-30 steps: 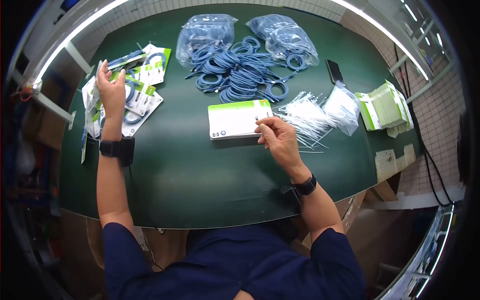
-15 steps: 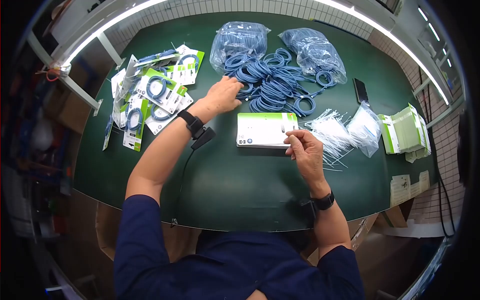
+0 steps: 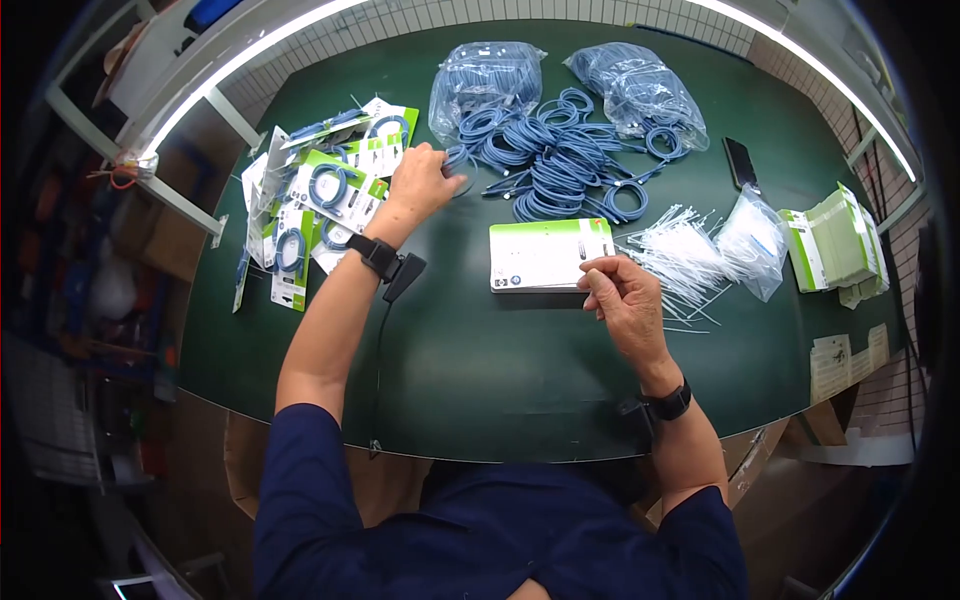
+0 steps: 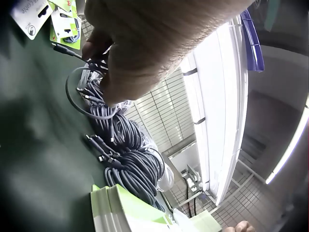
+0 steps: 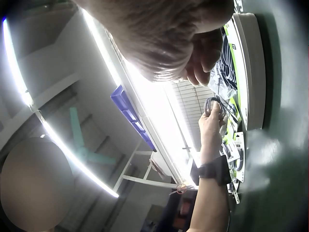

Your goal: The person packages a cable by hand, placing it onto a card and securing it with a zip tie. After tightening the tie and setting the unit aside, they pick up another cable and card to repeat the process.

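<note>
Above the table, between the packaged cards and the cable pile, my left hand [image 3: 418, 185] grips a coiled blue cable [image 4: 71, 98]. One loop and a plug end stick out past its fingers in the left wrist view. My right hand [image 3: 632, 305] has its fingers bent and thumb near the index finger, at the right edge of a stack of white-and-green cards [image 3: 545, 255]. Whether it pinches anything thin, I cannot tell. Behind the stack lies a pile of coiled blue cables [image 3: 565, 165].
Carded cables [image 3: 340, 190] lie heaped at the left. Two clear bags [image 3: 487, 80] of cables stand at the back. Loose white cable ties [image 3: 680, 255], a bag of ties [image 3: 750, 240], a black phone [image 3: 740, 162] and a block of green-white cards [image 3: 835, 240] lie right.
My left hand went from the carded heap to the cable pile, then drew back a little left with a coiled cable. My right hand stayed by the card stack. The head view shifted.
</note>
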The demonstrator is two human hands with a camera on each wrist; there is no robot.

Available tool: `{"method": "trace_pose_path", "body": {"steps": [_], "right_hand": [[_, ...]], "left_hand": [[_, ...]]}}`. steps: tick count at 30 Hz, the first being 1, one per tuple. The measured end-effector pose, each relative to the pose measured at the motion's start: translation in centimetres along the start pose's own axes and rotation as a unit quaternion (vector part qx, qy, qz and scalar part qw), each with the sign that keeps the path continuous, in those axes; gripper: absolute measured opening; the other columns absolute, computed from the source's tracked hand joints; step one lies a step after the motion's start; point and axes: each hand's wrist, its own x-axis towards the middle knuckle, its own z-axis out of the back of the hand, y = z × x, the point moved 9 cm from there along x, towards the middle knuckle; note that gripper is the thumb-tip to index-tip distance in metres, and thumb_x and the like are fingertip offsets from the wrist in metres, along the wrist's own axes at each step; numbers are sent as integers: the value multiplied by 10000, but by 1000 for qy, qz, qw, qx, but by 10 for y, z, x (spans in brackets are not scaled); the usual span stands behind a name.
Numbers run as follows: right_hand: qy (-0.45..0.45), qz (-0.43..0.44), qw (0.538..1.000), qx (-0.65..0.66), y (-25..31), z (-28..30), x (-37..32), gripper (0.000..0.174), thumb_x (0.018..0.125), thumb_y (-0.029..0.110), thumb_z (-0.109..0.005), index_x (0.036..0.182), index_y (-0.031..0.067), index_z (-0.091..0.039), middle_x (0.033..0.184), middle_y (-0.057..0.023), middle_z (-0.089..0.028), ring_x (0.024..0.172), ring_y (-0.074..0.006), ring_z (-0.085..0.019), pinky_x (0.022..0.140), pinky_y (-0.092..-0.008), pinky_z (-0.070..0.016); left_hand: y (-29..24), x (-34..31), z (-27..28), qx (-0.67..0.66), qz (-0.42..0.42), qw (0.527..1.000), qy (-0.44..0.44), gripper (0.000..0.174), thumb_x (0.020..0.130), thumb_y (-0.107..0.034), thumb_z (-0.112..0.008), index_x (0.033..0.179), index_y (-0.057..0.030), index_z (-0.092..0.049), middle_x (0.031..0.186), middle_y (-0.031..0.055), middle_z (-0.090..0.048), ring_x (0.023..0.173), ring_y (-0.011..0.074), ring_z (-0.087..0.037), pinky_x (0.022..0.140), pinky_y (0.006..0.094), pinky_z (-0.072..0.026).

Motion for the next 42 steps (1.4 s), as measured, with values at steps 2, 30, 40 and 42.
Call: {"method": "trace_pose_path", "body": {"steps": [2,30,40,42], "right_hand": [[7,-2,1000,-2,0,-2,0,157,1060,117,-633,1140,5,-708,919,-52,-741,705,-61,-657,590,-191,-488],[18,-126,981,149,-9,-1,4,352,1050,175,-674,1321,-48,-654,931,-59,-737,563,-12,-580,479,-136,-429],[47,-101,984,138,1,-16,-2,372,1038,158,-678,1353,-33,-623,983,-89,-738,660,-57,-622,552,-181,-482],[54,-77,987,131,2,-19,-1,372,1040,160,-675,1355,-30,-617,1005,-98,-739,676,-67,-627,564,-190,-490]], "left_hand": [[5,-5,18,-10,11,998,-62,332,876,-341,-797,915,-16,-743,910,194,-705,901,386,-670,836,488,-553],[-164,-103,-26,-697,122,634,313,488,1105,-490,-526,1177,-21,-640,721,-22,-593,580,26,-485,481,198,-333],[-158,-95,-2,-686,46,712,141,289,1067,-319,-666,1009,-37,-654,704,-28,-600,625,22,-501,551,202,-374],[-155,-94,6,-678,41,727,96,291,1063,-321,-675,1027,-33,-654,701,-21,-597,636,27,-504,564,210,-382]]}}
